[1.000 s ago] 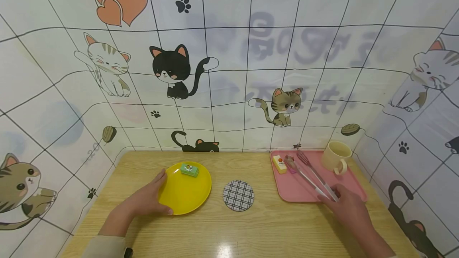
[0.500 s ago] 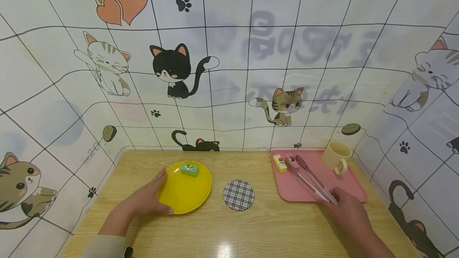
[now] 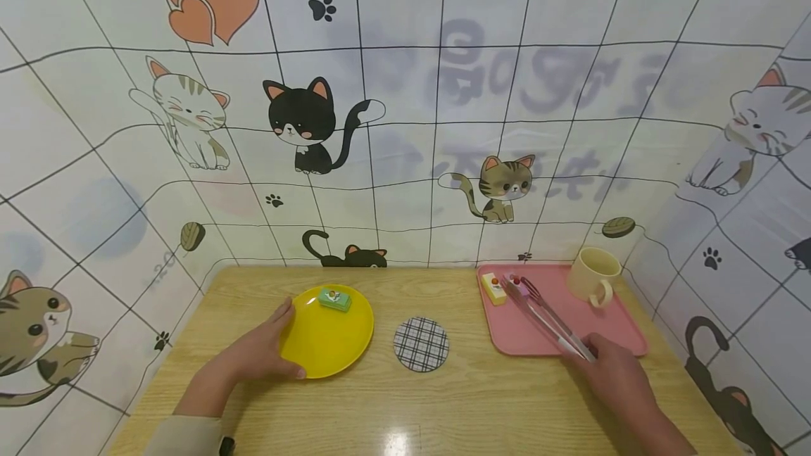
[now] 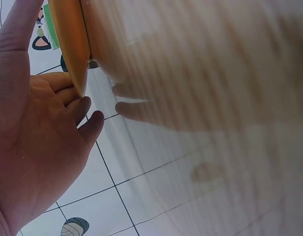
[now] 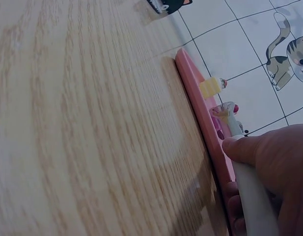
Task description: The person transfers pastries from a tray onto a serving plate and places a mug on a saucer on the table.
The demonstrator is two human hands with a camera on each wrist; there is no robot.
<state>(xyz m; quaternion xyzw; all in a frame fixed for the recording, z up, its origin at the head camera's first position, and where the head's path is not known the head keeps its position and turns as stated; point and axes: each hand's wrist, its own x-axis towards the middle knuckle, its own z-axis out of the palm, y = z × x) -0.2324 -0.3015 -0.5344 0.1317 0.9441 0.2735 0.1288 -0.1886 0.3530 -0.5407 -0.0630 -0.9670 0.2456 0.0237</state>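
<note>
My left hand (image 3: 262, 350) holds the left rim of a round yellow plate (image 3: 326, 347), thumb at its front edge and fingers along its side. On the plate's far part lies a small green toy cake (image 3: 334, 300). At the right, my right hand (image 3: 611, 375) grips metal tongs with white handles (image 3: 578, 347), pointing away over the pink tray (image 3: 519, 340). The tong tips lie on either side of a pink-purple toy cake (image 3: 519, 287), overlapping it. In the right wrist view, the thumb presses along the white handle (image 5: 252, 196).
A yellow toy cake (image 3: 493, 290) lies left of the tong tips, near the tray's corner. A cream mug (image 3: 594, 276) stands at the tray's back right. Between plate and tray lies a checked round coaster (image 3: 421, 345). Cat-print cloth (image 3: 405, 125) walls in the wooden table (image 3: 405, 407).
The tong tips have shifted slightly and now lie either side of the pink-purple cake, which shows more than before. The left hand and plate have stayed in place.
</note>
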